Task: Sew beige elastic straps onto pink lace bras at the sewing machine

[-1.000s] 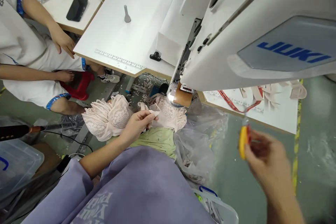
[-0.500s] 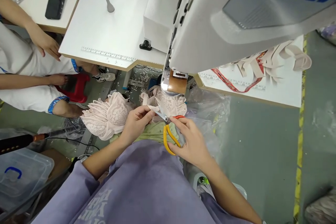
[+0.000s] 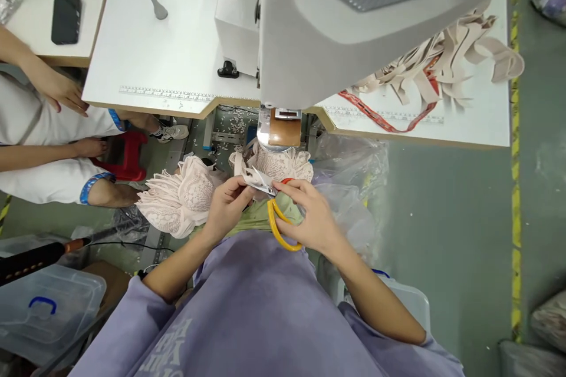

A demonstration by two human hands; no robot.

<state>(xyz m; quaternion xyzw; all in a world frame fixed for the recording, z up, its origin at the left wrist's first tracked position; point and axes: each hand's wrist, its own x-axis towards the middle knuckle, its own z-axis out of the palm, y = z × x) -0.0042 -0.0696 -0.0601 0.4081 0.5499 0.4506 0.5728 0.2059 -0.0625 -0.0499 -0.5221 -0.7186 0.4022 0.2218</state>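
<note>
My right hand (image 3: 313, 215) is closed around yellow-handled scissors (image 3: 275, 227), with a bit of red showing by the index finger. Their blades lie apart and point left, at a pale beige strap (image 3: 250, 177). Pinched between the thumb and fingers of my left hand (image 3: 227, 207) is that strap, close by the blade tips. Behind both hands, a beige lace bra (image 3: 285, 164) hangs below the sewing machine head. A bundle of similar lace bras (image 3: 179, 197) lies just left of my left hand. Green cloth (image 3: 247, 218) covers my lap.
The white sewing machine (image 3: 305, 41) rises over the table (image 3: 177, 59). Beige straps (image 3: 442, 65) and a red tape (image 3: 380, 121) lie on its right part. At left sits another person, one hand (image 3: 57, 88) near the table edge. Clear plastic boxes (image 3: 57, 318) stand low at left.
The scissors have shifted slightly up and left in view, with the blades still at the strap. My head view has moved, so the machine sits higher and further left.
</note>
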